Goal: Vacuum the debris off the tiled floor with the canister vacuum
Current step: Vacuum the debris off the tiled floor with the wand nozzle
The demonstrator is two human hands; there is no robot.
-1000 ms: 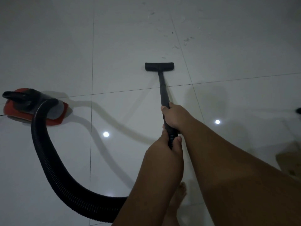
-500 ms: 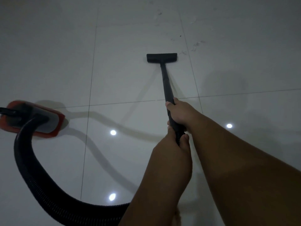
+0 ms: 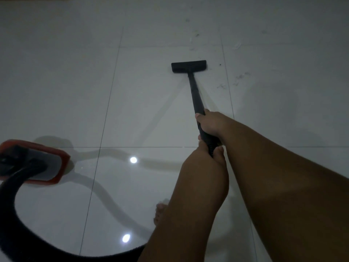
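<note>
Debris point(image 3: 240, 76) is lying far right, just beside the floor nozzle point(image 3: 188, 66). Right hand point(image 3: 211, 124) and left hand point(image 3: 205, 159) are clamping the wand point(image 3: 195, 91), stacked for push control; canister point(image 3: 35, 163) is sitting near left.

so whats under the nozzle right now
The nozzle lies flat on a pale floor tile, covering whatever is beneath it. Debris shows only beyond and to its right, plus a speck near its right end.
</note>
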